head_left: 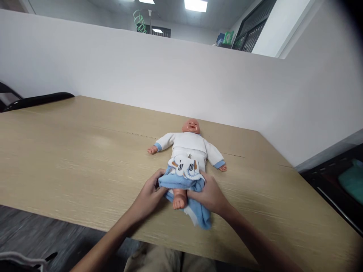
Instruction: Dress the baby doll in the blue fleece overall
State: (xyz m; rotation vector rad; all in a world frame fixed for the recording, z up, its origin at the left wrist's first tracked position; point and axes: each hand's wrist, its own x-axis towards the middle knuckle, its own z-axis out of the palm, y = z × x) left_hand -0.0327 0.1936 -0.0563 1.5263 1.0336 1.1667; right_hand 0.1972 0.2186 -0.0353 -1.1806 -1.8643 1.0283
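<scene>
A baby doll (191, 126) lies on its back, head toward the wall and arms spread. It wears a white top (189, 140) with light blue cuffs. Over its lower body sit blue and white baby pants (181, 181) with an embroidered animal face. My left hand (153, 189) grips the bunched blue fabric at the left, thumb near the opening. On the other side, my right hand (208, 192) pinches the same cloth. Between my hands one bare doll foot (179, 200) pokes out of the blue opening. A loose blue leg part hangs below my right hand; the other foot is not visible.
The doll rests on a wooden table (99, 162) with a white partition (141, 71) behind it. A black chair (42, 100) stands at the far left. At the right edge is a dark rack (331, 170) with a teal item.
</scene>
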